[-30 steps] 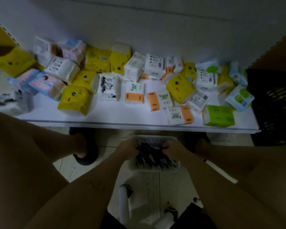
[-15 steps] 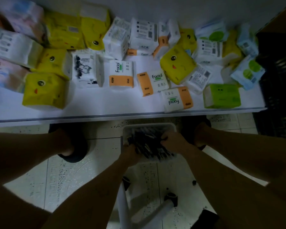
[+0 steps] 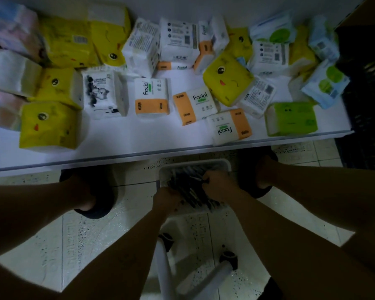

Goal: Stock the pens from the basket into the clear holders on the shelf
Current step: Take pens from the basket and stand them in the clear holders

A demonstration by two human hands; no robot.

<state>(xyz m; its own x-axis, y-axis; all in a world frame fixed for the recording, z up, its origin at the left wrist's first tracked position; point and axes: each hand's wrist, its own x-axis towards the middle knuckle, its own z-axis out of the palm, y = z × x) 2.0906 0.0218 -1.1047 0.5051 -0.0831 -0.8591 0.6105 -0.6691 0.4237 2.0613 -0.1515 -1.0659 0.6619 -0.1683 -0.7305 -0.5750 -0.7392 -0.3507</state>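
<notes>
The fingers [image 3: 207, 178] of my right hand [image 3: 220, 187] are curled down into the pens [image 3: 191, 191], closed round what looks like a small bunch, though the light is too dim for me to count them. The fingers of my left hand [image 3: 167, 200] are bent at the near left corner of the basket [image 3: 195, 163], and I cannot tell whether they grip its rim or more pens. The pens lie heaped and crossed in the basket at lower centre of the frame, just below the front edge of the shelf [image 3: 117, 146]. The basket seems to rest on a small white stool [image 3: 162, 267], so a hard pull on a tangled bunch could tip or slide it and spill the lot over the tiled floor [image 3: 91, 234]. A loose bunch could also shed pens as I lift, since they point every way. Across the upper frame the shelf is crowded with tissue packs [image 3: 152, 96], and I see no clear holders anywhere. I may have to hunt for them with a full hand, or brush a pack lying close to the shelf's edge and send it down.
</notes>
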